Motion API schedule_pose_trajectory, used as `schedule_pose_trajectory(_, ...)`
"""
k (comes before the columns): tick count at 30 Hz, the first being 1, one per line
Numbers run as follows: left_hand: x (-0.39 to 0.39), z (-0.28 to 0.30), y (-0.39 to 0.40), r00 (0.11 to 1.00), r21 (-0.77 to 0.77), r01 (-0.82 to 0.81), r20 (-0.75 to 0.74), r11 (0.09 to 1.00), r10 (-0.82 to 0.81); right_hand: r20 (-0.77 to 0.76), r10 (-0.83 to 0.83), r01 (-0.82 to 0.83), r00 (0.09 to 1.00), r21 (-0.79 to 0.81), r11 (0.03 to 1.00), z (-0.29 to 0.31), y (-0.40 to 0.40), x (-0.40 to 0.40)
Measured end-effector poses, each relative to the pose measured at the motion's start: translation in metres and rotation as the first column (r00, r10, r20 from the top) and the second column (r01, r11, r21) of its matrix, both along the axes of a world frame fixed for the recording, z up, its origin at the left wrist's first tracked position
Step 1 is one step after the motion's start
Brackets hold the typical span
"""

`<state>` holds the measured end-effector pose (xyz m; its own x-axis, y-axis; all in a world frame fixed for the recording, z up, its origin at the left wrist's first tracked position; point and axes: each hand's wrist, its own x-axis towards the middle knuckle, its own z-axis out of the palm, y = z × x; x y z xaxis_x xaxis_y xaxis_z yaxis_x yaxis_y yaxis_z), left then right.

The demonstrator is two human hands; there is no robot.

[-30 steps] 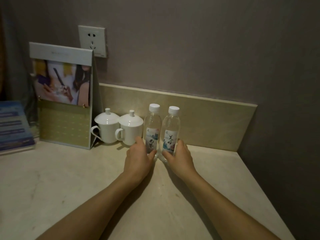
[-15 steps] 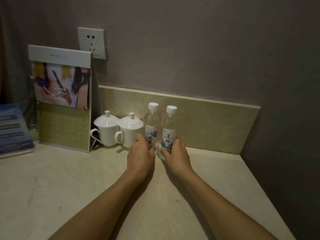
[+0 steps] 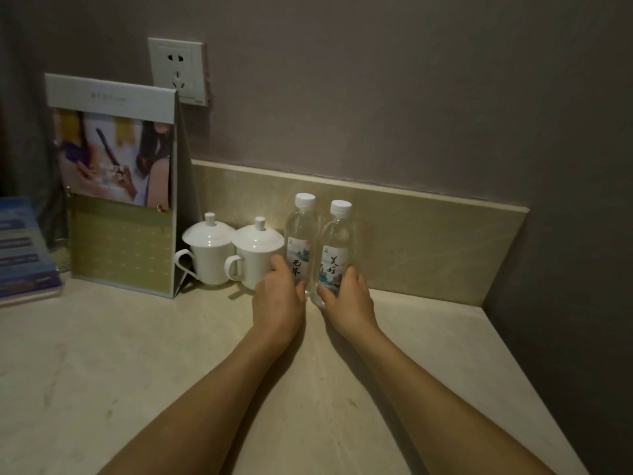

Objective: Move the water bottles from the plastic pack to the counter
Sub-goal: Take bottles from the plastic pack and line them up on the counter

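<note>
Since earlier frame little moved: my left hand (image 3: 279, 296) grips left water bottle (image 3: 300, 241), right hand (image 3: 346, 298) grips right water bottle (image 3: 336, 248), both upright on tabletop (image 3: 137, 354) right of lidded cups (image 3: 255, 255). Placement looks done; release left. Plastic pack not in view.

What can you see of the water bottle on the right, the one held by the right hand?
The right water bottle is small, clear plastic, with a white screw cap, closed. Its white label shows dark brush characters above a coloured picture. It stands upright on the counter, near the stone backsplash, close beside the left water bottle; whether they touch is unclear. The right hand grips its lower part.
</note>
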<state>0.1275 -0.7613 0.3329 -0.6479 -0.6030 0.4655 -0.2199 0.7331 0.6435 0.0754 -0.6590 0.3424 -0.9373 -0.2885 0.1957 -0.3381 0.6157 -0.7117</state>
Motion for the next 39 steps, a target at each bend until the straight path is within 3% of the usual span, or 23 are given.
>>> schedule_pose_trajectory(39, -0.011, 0.001, -0.004, 0.999, -0.009, 0.050, 0.019, 0.999, -0.050, 0.044, -0.030, 0.029, 0.999, 0.028, 0.999, 0.003, -0.012, -0.016)
